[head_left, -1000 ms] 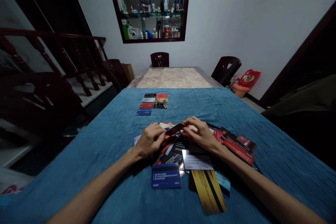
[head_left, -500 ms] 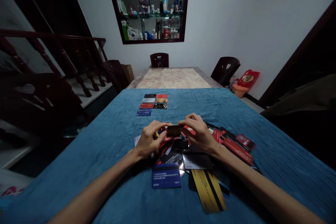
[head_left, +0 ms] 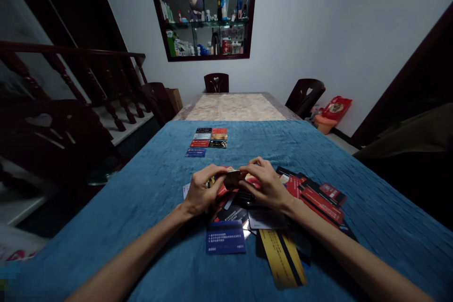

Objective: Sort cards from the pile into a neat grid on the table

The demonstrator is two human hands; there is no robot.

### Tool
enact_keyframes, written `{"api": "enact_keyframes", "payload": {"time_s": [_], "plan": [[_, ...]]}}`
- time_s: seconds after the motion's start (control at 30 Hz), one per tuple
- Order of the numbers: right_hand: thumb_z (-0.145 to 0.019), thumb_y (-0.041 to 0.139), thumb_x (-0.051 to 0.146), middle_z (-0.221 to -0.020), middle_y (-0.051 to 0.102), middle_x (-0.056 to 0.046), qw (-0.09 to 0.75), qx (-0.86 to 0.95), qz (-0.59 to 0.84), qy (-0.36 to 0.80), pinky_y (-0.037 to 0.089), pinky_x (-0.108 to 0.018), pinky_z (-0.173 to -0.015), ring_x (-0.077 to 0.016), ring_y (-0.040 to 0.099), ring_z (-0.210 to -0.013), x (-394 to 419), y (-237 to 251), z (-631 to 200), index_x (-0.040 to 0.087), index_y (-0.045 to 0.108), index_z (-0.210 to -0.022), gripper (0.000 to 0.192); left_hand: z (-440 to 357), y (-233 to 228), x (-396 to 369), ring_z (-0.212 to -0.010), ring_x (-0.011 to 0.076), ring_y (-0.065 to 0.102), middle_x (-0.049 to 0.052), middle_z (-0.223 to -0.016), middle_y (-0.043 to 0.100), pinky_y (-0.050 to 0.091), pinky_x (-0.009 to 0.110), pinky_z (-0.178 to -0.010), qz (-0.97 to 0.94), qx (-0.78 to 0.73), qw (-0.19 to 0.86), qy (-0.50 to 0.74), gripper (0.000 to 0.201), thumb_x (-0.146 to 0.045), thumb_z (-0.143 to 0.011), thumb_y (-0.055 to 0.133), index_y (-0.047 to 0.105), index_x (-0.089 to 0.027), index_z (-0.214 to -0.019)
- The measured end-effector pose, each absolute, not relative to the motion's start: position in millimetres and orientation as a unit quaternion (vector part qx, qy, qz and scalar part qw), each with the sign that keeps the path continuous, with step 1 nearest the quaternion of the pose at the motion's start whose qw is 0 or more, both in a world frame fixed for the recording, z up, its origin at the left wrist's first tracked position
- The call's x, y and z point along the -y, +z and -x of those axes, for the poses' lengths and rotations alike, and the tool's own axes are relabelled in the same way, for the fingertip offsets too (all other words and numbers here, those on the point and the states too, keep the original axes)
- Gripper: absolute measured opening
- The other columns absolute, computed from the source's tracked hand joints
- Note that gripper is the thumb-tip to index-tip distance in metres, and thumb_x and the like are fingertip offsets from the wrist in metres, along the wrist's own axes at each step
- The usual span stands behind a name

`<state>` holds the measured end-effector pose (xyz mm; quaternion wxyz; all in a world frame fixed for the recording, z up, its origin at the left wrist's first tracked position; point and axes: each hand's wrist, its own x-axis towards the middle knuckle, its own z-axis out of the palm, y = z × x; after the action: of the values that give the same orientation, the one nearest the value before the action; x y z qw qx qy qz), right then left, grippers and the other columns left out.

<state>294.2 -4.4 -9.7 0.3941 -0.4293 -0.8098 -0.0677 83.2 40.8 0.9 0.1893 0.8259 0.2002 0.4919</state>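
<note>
Plastic card [head_left: 234, 178] pinched at its 2 short ends by left hand [head_left: 202, 190] and right hand [head_left: 266, 184]: likely light, stiff, slick, so edge grip suits.

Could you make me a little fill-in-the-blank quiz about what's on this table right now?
1. Both hands, the left hand and the right hand, hold one small ____ between them.
2. The table is covered by a cloth of ____ colour.
3. The loose pile of cards lies ____ the hands.
4. The neat rows of cards lie farther from the person than the pile, toward the person's ____ side.

Missing words: card; blue; under; left
</note>
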Motion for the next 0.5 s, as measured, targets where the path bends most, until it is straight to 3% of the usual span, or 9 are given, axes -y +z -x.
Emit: {"api": "enact_keyframes", "payload": {"time_s": [0.23,0.5], "plan": [[-0.087,0.061,0.017,-0.092,0.07,-0.007,0.353,0.811,0.466,0.019,0.042,-0.039,-0.08,-0.0232,0.055,-0.093,7.2,-12.5,-296.8,0.021,0.067,-0.103,0.018,-81.2,-2.0,-43.3,-0.077,0.0144,0.068,0.002,-0.086,0.073,0.055,0.025,-0.074,-0.804,-0.274,0.207,0.487,0.013,-0.017,-0.087,0.057,0.07,-0.018,-0.091],[-0.088,0.059,0.016,-0.089,0.068,-0.005,0.421,0.772,0.472,0.064,0.045,-0.034,-0.077,-0.0195,0.059,-0.086,4.3,-17.7,-301.1,0.021,0.069,-0.097,0.014,-79.4,-10.7,-50.9,-0.072,0.0124,0.066,0.0,-0.08,0.07,0.054,0.023,-0.072,-0.79,-0.295,0.242,0.479,0.008,-0.016,-0.082,0.056,0.063,-0.017,-0.087]]}}
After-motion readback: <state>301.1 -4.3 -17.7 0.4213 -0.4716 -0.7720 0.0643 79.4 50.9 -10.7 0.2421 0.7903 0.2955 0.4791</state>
